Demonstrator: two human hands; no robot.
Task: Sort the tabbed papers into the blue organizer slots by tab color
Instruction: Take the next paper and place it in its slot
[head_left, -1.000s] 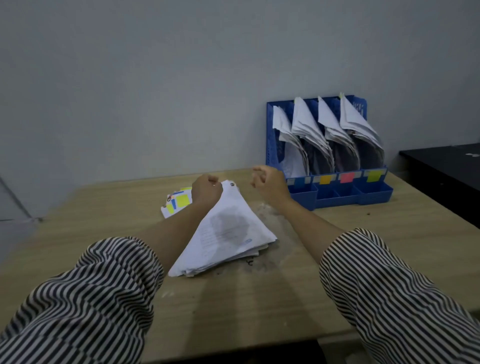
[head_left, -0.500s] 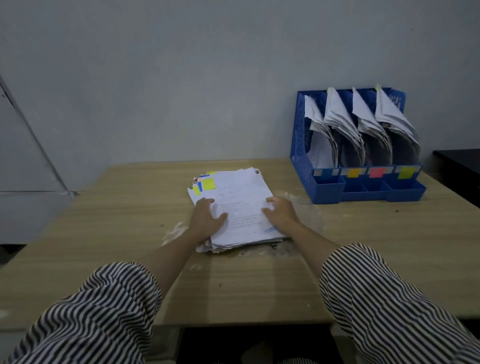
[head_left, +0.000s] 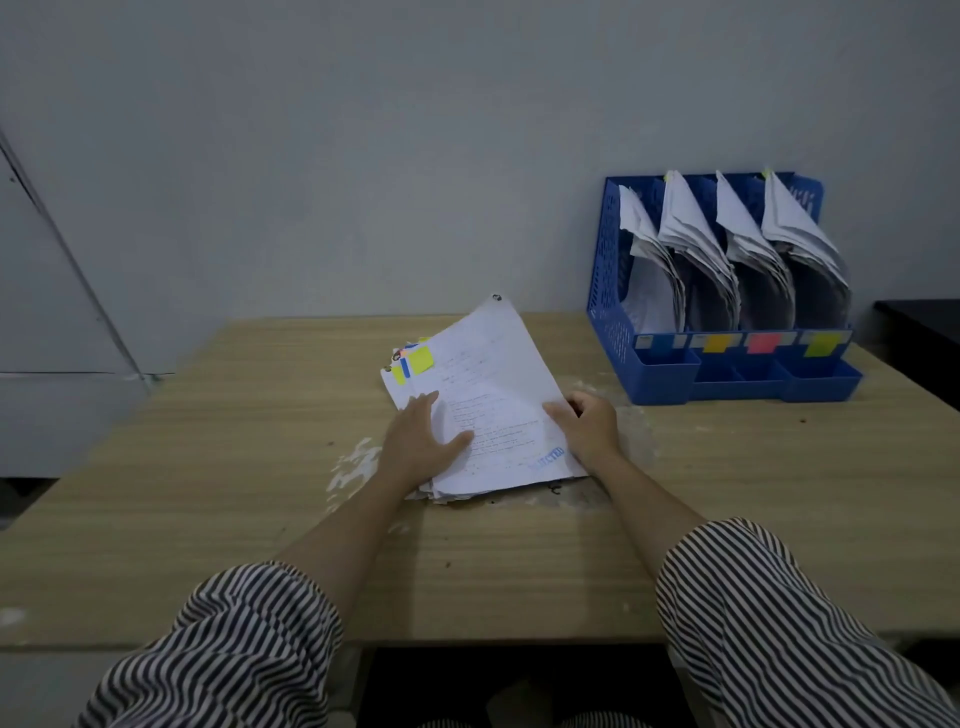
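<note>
A stack of white printed papers (head_left: 488, 384) lies on the wooden table, with yellow and blue tabs (head_left: 415, 360) sticking out at its far left corner. My left hand (head_left: 422, 441) rests flat on the stack's left side, fingers spread. My right hand (head_left: 589, 426) grips the right edge of the top sheet, which lifts at its far corner. The blue organizer (head_left: 613, 332) stands at the back right against the wall, its four slots full of papers, with blue, orange, red and yellow labels on the front.
The wooden table (head_left: 234, 467) has chipped white patches beside the stack. A dark surface (head_left: 924, 332) sits at the far right. A grey cabinet (head_left: 52, 312) stands to the left. The wall is close behind the organizer.
Both hands came down from raised fists onto the stack. The right hand has now curled round the top sheet's right edge and lifted it a little. The view shifted left.
</note>
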